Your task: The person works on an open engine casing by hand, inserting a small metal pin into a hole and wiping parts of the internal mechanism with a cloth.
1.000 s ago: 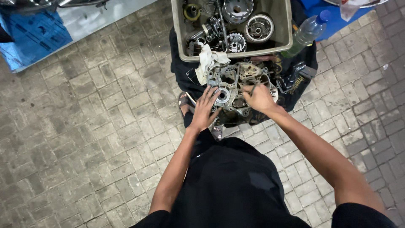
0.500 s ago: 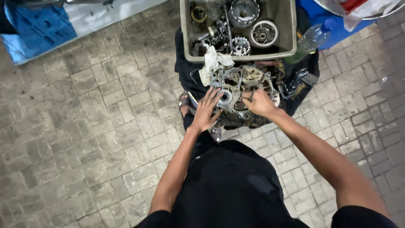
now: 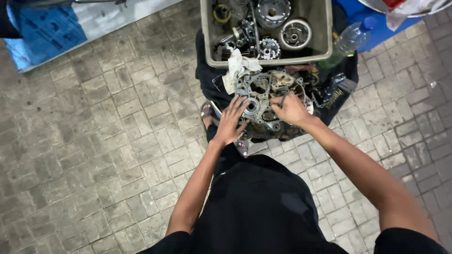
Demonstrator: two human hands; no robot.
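Grey cast-metal engine crankcase half [image 3: 266, 101] lies on black cloth [image 3: 212, 84] on the paved floor, just below the beige plastic parts tub [image 3: 325, 28]. Left hand [image 3: 230, 123] spread flat, steadying its left side. Right hand [image 3: 292, 110] closed around a thin dark tool [image 3: 282, 99], working the casing's middle; looks like mid-disassembly.

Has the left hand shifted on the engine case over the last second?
No. The left hand lies spread on the near left part of the engine crankcase, by the round bearing hole, just as before, with the white rag beyond it.
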